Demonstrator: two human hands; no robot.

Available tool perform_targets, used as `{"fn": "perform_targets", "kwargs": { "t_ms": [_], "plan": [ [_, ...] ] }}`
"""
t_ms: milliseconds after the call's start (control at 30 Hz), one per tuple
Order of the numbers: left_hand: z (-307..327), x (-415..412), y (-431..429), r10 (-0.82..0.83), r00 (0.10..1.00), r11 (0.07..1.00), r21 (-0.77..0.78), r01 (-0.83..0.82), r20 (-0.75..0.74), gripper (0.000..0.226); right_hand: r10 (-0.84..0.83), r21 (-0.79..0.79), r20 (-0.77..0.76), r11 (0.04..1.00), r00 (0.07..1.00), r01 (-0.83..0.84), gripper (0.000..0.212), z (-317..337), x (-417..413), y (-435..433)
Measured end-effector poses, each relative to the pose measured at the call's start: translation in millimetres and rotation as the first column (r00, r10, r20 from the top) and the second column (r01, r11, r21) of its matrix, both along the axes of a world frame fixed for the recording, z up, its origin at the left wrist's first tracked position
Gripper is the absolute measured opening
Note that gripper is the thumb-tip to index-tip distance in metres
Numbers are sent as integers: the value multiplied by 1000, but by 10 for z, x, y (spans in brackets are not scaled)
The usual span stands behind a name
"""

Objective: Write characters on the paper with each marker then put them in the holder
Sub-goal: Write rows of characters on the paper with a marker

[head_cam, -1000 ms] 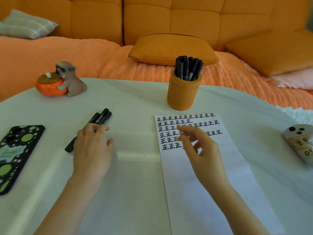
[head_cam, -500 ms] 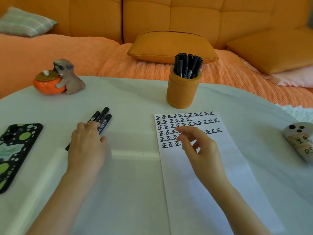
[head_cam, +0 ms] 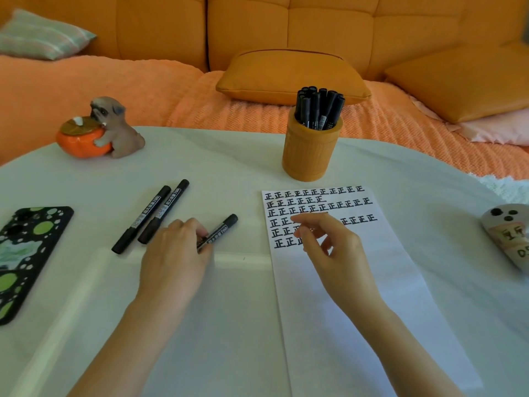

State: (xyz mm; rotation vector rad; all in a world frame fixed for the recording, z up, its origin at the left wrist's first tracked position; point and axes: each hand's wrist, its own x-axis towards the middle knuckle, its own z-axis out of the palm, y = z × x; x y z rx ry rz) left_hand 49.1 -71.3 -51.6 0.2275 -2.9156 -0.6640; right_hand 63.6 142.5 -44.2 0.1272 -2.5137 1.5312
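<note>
Left hand pinches a marker by its end; right hand hovers empty, loosely curled. So shallow a grip may let the marker slip.

Single head-worn wide-angle view, forward and down, close over the paper on the table.

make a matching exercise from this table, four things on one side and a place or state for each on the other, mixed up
Column A
1. orange holder
2. phone
3. paper
4. lone marker

Column B
a. pinched by the left hand
b. at the table's left edge
c. full of black markers
d. under the right hand

Pairs: 1-c, 2-b, 3-d, 4-a
</note>
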Motion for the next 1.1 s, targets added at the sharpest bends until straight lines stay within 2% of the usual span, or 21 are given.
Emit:
{"fn": "perform_targets", "kwargs": {
  "t_ms": [67,133,233,300,400,533,700,833,1100],
  "plan": [
    [11,20,50,-36,999,998,49,36,-12,15,-7,-2,15,1000,1000,7,30,-13,-4,-2],
    [56,43,107,-80,996,980,181,85,-35,10,-17,-39,58,999,998,19,23,-11,-3,-7],
    [174,90,211,-186,978,875,437,210,-98,9,26,-196,153,981,988,4,9,40,0,-43],
    [249,132,284,-289,951,795,526,303,-111,11,92,-321,209,947,974,-20,18,78,-3,-73],
    [293,192,383,-457,888,719,564,407,-58,13,152,-407,234,912,960,-45,41,119,-4,-100],
    [270,220,430,-515,857,701,576,421,0,13,147,-441,201,896,969,-44,55,138,1,-84],
    [215,226,443,-490,872,719,574,392,18,5,92,-525,177,851,980,15,21,162,-1,-67],
    [226,234,457,-479,877,756,520,398,25,17,138,-538,185,843,973,-17,26,184,16,-74],
    [280,286,534,-515,856,752,503,427,43,17,201,-474,168,875,965,-100,22,188,8,-95]
  ]
}}
